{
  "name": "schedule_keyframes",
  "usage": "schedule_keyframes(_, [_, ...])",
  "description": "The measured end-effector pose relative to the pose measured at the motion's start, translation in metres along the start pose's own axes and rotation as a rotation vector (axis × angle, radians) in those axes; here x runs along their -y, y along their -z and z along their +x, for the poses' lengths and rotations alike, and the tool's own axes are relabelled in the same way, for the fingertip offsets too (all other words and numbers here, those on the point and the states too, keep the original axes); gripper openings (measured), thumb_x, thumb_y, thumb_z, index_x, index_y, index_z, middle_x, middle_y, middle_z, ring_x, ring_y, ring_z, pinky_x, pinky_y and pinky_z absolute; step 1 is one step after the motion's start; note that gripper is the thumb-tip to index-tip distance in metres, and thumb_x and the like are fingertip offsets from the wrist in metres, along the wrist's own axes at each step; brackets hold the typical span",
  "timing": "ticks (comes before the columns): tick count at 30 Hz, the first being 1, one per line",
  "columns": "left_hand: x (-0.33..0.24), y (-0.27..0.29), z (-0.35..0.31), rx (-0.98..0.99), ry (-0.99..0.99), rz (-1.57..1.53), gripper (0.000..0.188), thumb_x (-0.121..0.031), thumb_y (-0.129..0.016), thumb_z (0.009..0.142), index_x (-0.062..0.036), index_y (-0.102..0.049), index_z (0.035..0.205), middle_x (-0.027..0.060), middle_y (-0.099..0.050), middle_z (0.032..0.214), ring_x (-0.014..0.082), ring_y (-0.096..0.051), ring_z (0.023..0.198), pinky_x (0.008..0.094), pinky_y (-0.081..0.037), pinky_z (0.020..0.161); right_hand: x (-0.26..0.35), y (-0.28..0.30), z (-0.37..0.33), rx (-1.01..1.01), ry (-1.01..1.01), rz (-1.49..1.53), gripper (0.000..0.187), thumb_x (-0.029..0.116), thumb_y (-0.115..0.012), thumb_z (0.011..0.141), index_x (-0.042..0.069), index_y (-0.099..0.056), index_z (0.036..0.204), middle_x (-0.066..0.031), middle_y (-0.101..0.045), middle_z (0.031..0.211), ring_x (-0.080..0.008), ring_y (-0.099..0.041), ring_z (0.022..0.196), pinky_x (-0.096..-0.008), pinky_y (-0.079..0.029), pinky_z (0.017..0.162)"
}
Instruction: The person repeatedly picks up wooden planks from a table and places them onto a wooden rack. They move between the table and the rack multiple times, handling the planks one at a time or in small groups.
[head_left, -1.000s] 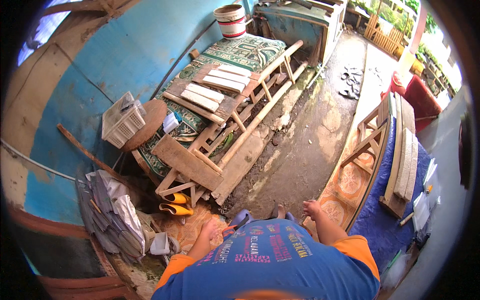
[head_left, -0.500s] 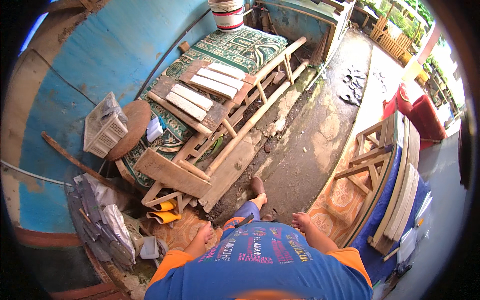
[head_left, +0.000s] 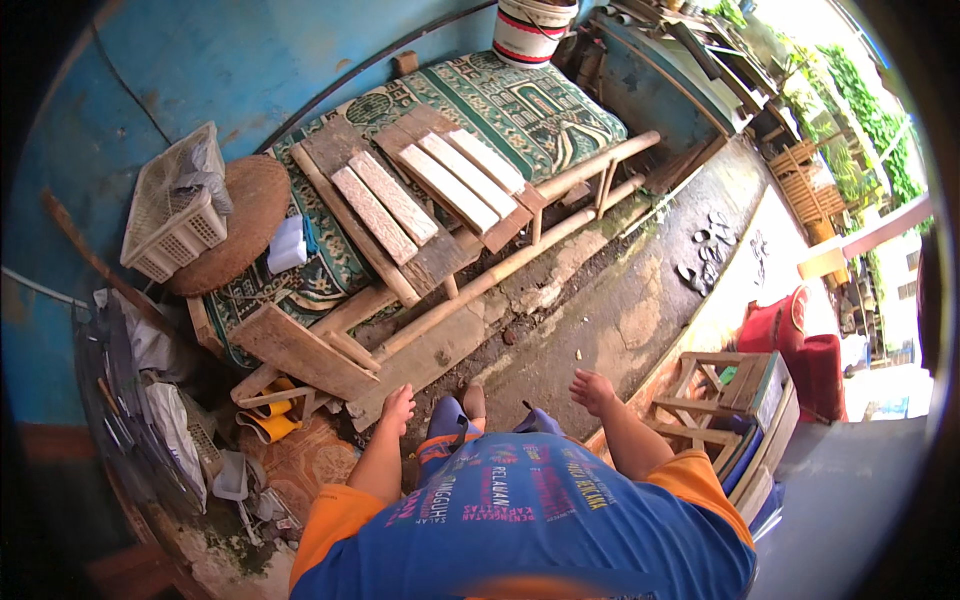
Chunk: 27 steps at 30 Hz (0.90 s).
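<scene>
The left hand [head_left: 398,408] is empty, with its fingers a little bent, near the close end of the tabletop [head_left: 600,165]. The right hand [head_left: 592,392] is empty too, its fingers spread loosely over the wet path [head_left: 520,375]. A green patterned cloth [head_left: 560,110] covers the tabletop. In its middle, toward the long edge by the path, lie two wooden boards. The left board [head_left: 335,147] has two long white slabs [head_left: 375,215] on it, and the right board [head_left: 418,122] has three more. At the far end, by the wall, stands a white bucket [head_left: 528,38] with red bands; I can't tell what is inside. At the close corner by the wall, a white basket [head_left: 185,240] has crinkly gray plastic [head_left: 212,187] in it. It overlaps a round brown tray [head_left: 240,225]. A white and blue bundle [head_left: 288,245] lies beside the tray. Below, near the yellow boots [head_left: 268,424], is a small white tub [head_left: 231,476]; its inside is too small to make out.
</scene>
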<state>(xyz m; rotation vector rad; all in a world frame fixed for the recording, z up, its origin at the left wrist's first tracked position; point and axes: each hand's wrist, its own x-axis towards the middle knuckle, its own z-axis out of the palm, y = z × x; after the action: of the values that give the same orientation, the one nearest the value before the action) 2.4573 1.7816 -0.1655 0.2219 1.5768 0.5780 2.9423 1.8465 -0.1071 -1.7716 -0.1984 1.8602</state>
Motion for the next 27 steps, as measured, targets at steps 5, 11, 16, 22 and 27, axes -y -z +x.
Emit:
schedule_keyframes(5, [-0.040,-0.020,-0.017,0.001,-0.048,0.000,0.070,-0.051,-0.053,0.097,-0.0080,-0.036,0.149,0.0146,-0.044,0.149,0.0303,-0.047,0.132,0.0441,-0.038,0.105,0.085,-0.072,0.056,0.069,-0.015,0.067,0.022,0.028,-0.062,0.096,0.011,-0.058,0.109,-0.0016,-0.057,0.097,-0.0163,-0.054,0.097,-0.0405,-0.047,0.080])
schedule_keyframes(11, [-0.043,-0.053,-0.037,-0.104,-0.003,-0.043,0.072,-0.053,-0.056,0.095,-0.0091,-0.037,0.149,0.0139,-0.049,0.144,0.0284,-0.051,0.127,0.0408,-0.041,0.100,0.143,-0.121,0.145,0.187,-0.077,0.196,0.074,0.033,-0.065,0.094,0.006,-0.028,0.152,-0.0187,-0.021,0.160,-0.0332,-0.023,0.147,-0.0478,-0.026,0.118])
schedule_keyframes(16, [-0.051,-0.109,-0.053,-0.206,0.048,-0.241,0.064,-0.046,-0.058,0.096,-0.0130,-0.041,0.149,0.0091,-0.052,0.143,0.0256,-0.054,0.125,0.0387,-0.043,0.100,0.192,-0.156,0.237,0.214,-0.169,0.283,0.073,0.029,-0.067,0.092,0.007,-0.030,0.151,-0.0174,-0.020,0.161,-0.0326,-0.020,0.149,-0.0477,-0.022,0.119])
schedule_keyframes(22, [-0.080,-0.194,-0.032,-0.110,0.108,-0.273,0.059,-0.042,-0.056,0.099,-0.0133,-0.042,0.148,0.0095,-0.050,0.145,0.0231,-0.052,0.127,0.0369,-0.042,0.099,0.239,-0.191,0.351,0.272,-0.170,0.389,0.029,0.010,-0.063,0.090,0.010,-0.055,0.117,-0.0058,-0.059,0.125,-0.0231,-0.051,0.116,-0.0459,-0.037,0.101])
schedule_keyframes(27, [-0.123,-0.237,0.001,-0.043,0.127,-0.202,0.060,-0.045,-0.052,0.101,-0.0129,-0.039,0.150,0.0116,-0.046,0.148,0.0251,-0.048,0.133,0.0385,-0.039,0.104,0.268,-0.213,0.374,0.510,-0.141,0.492,0.041,0.004,-0.060,0.089,0.002,-0.055,0.129,-0.0117,-0.063,0.129,-0.0291,-0.056,0.122,-0.0491,-0.037,0.110])
